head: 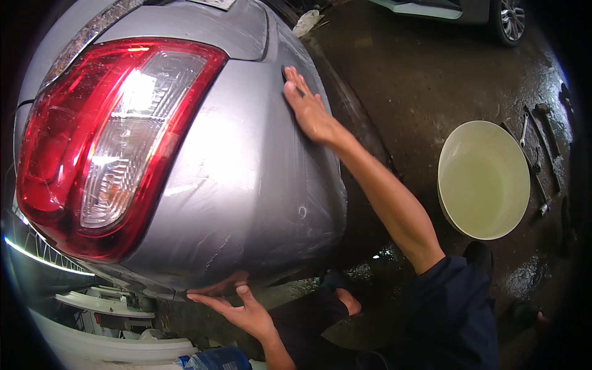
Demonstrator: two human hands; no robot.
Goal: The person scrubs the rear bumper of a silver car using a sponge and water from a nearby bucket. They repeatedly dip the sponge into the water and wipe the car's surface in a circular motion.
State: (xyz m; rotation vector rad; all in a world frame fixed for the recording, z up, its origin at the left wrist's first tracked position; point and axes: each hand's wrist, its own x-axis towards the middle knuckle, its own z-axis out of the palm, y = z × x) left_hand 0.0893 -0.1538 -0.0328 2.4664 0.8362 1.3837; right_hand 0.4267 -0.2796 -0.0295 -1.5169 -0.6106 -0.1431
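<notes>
My right hand (309,108) lies on the silver rear bumper (240,152) of a car, towards its outer side. A thin dark pad (283,73) shows at the fingertips and between the fingers; the hand covers most of it. Lower down, my left hand (247,314) has its thumb and fingers apart and holds nothing, its fingertips at the bumper's lower-left edge. A red and clear tail light (120,148) fills the left of the view. The bumper has whitish streaks and a small round mark.
On the wet dark floor, a pale bucket (483,180) of cloudy liquid stands right of my arm, with a wrench (524,130) and several tools beyond it. Another car's wheel (511,21) is at top right. White curved panels (111,342) and a blue plastic bottle (219,358) lie at lower left.
</notes>
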